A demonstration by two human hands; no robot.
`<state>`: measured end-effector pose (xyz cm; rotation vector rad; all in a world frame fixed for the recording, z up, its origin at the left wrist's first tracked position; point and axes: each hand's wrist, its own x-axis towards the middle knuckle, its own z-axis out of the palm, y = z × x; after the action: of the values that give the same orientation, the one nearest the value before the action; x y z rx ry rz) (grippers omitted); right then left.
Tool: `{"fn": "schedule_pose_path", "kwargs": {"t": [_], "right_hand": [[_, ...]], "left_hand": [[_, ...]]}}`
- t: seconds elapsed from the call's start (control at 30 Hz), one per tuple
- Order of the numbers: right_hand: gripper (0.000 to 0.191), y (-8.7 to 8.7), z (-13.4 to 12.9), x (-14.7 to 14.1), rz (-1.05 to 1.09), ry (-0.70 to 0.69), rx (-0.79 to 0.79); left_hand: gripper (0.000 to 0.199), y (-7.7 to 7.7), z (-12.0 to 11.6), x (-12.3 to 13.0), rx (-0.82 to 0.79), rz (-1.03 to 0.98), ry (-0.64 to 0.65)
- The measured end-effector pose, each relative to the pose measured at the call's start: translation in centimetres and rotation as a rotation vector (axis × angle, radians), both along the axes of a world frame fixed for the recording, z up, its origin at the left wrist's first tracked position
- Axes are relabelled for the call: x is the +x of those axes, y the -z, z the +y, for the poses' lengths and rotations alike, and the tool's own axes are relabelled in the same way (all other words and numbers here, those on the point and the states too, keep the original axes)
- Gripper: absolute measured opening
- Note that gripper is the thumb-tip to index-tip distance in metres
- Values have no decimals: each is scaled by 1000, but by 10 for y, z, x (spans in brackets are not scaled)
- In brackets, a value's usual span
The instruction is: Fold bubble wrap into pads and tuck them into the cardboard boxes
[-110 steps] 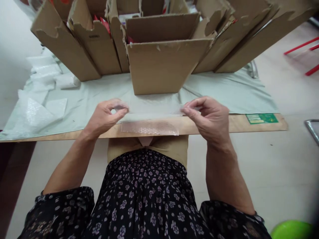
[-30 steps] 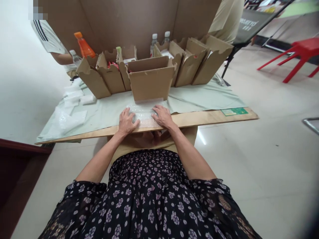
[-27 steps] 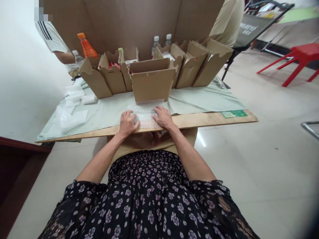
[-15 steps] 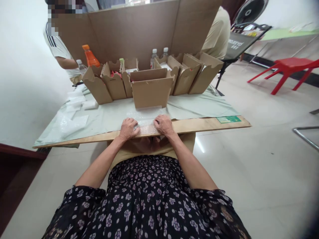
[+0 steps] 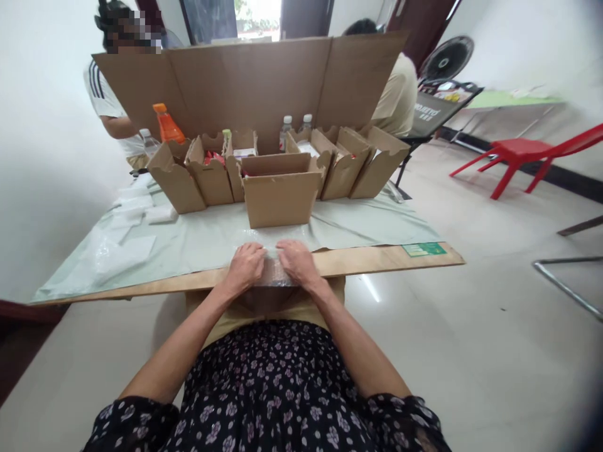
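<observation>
Near the front edge of the table, my left hand [image 5: 245, 266] and my right hand [image 5: 296, 260] rest side by side on a sheet of clear bubble wrap [image 5: 274, 271]. The fingers of both hands are curled over the wrap, and a narrow gap separates them. A strip of the wrap shows between the hands and overhangs the wooden edge. More of it lies flat beyond the fingertips, up to an open cardboard box [image 5: 281, 199]. Whether something lies inside the wrap cannot be made out.
Several cardboard boxes [image 5: 217, 185] stand in a row before a tall cardboard panel [image 5: 249, 81]. Bubble wrap pieces [image 5: 106, 257] lie at the left. Bottles, including an orange one [image 5: 168, 125], stand behind the boxes. Two people sit beyond. A red chair [image 5: 522, 157] is at the right.
Both hands have moved slightly closer together, with their fingers curled over the wrap. The view has tilted up, so the table and boxes appear lower.
</observation>
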<state>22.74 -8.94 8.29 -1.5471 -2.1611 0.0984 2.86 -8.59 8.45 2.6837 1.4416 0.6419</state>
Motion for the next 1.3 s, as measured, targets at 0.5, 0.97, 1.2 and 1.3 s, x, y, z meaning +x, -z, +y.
{"fn": "schedule_pose_path", "kwargs": {"t": [0.5,0.97,1.2,1.3], "right_hand": [[54,29,-51,59,-59,151,-66],[42,35,-65,68,133,8,15],[30,16,-66,64,551,-20,23],[36,10,-62,64,571,34,10]], "left_hand": [[60,15,-21,-21,-144,188,-171],[99,10,-57,-77,-296,137,26],[38,9,-56,-76,-211,-281,-70],[22,5,-49,-64,-222,-431,-179]]}}
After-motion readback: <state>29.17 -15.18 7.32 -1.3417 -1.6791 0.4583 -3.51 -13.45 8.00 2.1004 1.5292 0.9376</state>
